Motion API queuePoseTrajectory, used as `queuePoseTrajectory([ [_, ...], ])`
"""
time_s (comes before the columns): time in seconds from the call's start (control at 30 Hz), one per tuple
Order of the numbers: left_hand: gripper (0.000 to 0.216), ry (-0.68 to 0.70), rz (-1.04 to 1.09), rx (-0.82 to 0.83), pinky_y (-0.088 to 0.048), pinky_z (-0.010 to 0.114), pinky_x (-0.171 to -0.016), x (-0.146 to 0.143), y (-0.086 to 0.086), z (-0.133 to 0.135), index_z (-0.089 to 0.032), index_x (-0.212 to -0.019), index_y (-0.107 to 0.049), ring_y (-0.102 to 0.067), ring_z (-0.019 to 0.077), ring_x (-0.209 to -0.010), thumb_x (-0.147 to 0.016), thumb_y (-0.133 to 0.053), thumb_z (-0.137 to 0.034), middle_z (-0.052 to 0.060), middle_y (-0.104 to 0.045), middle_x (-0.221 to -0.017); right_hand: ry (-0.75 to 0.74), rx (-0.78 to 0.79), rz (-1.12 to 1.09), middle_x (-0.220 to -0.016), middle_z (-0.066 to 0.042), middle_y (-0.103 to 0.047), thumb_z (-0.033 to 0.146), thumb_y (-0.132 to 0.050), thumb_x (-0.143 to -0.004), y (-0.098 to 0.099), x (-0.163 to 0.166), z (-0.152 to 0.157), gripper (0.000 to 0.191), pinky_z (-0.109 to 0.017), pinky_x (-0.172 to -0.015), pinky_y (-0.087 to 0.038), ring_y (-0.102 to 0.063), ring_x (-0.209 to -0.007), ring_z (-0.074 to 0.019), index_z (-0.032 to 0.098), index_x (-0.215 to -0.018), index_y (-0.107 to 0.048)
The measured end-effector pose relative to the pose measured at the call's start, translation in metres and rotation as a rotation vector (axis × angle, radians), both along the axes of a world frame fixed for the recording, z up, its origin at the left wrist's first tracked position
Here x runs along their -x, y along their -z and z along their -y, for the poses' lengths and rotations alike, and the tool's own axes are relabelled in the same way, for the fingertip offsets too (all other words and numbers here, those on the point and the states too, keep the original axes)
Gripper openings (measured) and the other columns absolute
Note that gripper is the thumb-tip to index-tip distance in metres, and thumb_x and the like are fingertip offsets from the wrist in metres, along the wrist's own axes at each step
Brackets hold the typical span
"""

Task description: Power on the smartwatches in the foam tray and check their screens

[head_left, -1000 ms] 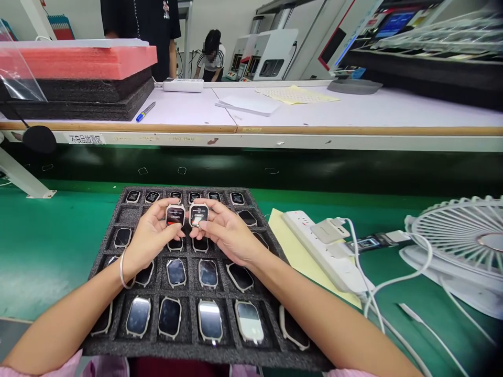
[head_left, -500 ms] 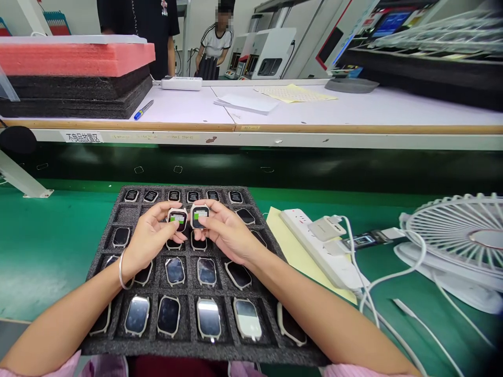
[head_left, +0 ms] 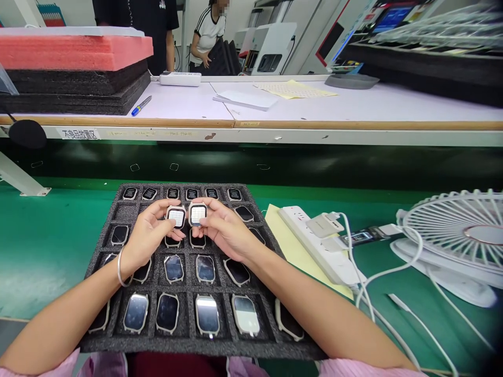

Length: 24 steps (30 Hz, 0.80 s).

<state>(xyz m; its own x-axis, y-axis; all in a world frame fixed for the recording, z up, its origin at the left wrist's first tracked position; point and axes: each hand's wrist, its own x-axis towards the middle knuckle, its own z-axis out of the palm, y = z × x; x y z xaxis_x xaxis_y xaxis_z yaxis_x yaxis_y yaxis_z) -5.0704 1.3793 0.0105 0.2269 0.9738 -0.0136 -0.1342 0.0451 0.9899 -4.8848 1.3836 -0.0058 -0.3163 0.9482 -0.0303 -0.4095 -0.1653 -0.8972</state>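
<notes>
Looking down at 6 o'clock on a black foam tray [head_left: 188, 343], its near rows filled with dark-screen watches [head_left: 207, 314], one in each cell. Wearing a thin bracelet [head_left: 119, 268] on the left wrist. Just beyond, toward 12 o'clock, holding two lit watches side by side above the middle of the tray, almost touching each other. Pinching the left watch [head_left: 175, 216] in the left hand [head_left: 151, 235], fingers curled closed on its edges. Gripping the right watch [head_left: 197, 213] in the right hand [head_left: 226, 233] in the same closed way. Showing a white grid on both screens. At 3 o'clock from the tray, passing a yellow sheet [head_left: 291, 246], a white power strip [head_left: 318, 251] and, further right, a white fan [head_left: 456, 235]. At 11 o'clock, far on the pale bench, noticing a foam stack [head_left: 74, 78] with a blue pen [head_left: 141, 105] beside it.
</notes>
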Motion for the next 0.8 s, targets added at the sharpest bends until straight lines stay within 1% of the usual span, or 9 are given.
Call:
queuePoseTrajectory([
  [0.1,0.036,-0.014,-0.031,-0.001,-0.056,0.022,-0.053,0.0003,0.0012,-0.0009,-0.017,-0.109,-0.062,-0.067,0.0102,-0.054,-0.076,-0.071,-0.028,0.001,-0.071,-0.088,-0.005,0.028,0.014,-0.081,0.002,-0.069,0.025,-0.07,-0.077,0.0,0.0006,0.0003,0.029,-0.026,-0.059,-0.047,-0.063,-0.057,-0.0111,0.021,-0.105,-0.061],
  [0.2,0.034,-0.031,-0.051,-0.006,-0.05,0.02,-0.047,-0.0003,0.0016,-0.0013,-0.016,-0.105,-0.062,-0.062,0.0083,-0.049,-0.076,-0.073,-0.032,0.0,-0.07,-0.08,-0.02,0.043,0.022,-0.085,-0.001,-0.072,0.035,-0.072,-0.081,0.0011,0.0007,0.0002,0.029,-0.025,-0.055,-0.044,-0.063,-0.055,-0.0109,0.02,-0.105,-0.061],
  [0.27,0.033,-0.044,-0.063,-0.02,-0.047,0.019,-0.045,-0.001,0.0011,-0.0013,-0.016,-0.103,-0.063,-0.06,0.0079,-0.047,-0.076,-0.073,-0.033,-0.001,-0.068,-0.077,-0.021,0.046,0.02,-0.087,-0.002,-0.073,0.038,-0.072,-0.082,0.0019,0.0005,0.0,0.031,-0.024,-0.055,-0.044,-0.064,-0.054,-0.011,0.02,-0.105,-0.061],
  [0.33,0.033,-0.055,-0.069,-0.033,-0.046,0.019,-0.045,-0.0015,0.0006,-0.0011,-0.016,-0.102,-0.063,-0.06,0.0076,-0.047,-0.076,-0.073,-0.033,-0.001,-0.068,-0.078,-0.017,0.045,0.012,-0.088,-0.003,-0.074,0.037,-0.073,-0.082,0.0023,0.0004,0.0001,0.031,-0.025,-0.056,-0.047,-0.065,-0.057,-0.0118,0.021,-0.106,-0.061],
  [0.5,0.035,-0.07,-0.063,-0.053,-0.048,0.019,-0.048,-0.0014,0.0008,-0.001,-0.017,-0.106,-0.063,-0.061,0.0074,-0.051,-0.075,-0.074,-0.028,0.0,-0.069,-0.085,-0.039,0.046,-0.03,-0.094,-0.002,-0.074,0.026,-0.074,-0.079,0.002,0.001,0.0008,0.033,-0.029,-0.065,-0.054,-0.07,-0.064,-0.0135,0.021,-0.109,-0.062],
  [0.67,0.038,-0.062,-0.065,-0.064,-0.049,0.02,-0.05,-0.0007,0.0025,-0.0013,-0.017,-0.111,-0.062,-0.062,0.0077,-0.053,-0.074,-0.073,-0.024,0.0,-0.068,-0.084,-0.034,0.042,-0.035,-0.089,0.0,-0.073,0.021,-0.074,-0.077,0.0025,0.0018,0.0005,0.034,-0.029,-0.065,-0.056,-0.072,-0.065,-0.0145,0.021,-0.109,-0.063],
  [0.8,0.04,-0.049,-0.056,-0.07,-0.051,0.02,-0.052,-0.0004,0.0048,-0.0023,-0.017,-0.113,-0.061,-0.063,0.0082,-0.056,-0.075,-0.072,-0.021,0.0,-0.067,-0.084,-0.04,0.039,-0.031,-0.09,-0.001,-0.073,0.02,-0.073,-0.078,0.003,0.0013,-0.0001,0.034,-0.029,-0.066,-0.057,-0.072,-0.067,-0.0144,0.021,-0.11,-0.062],
])
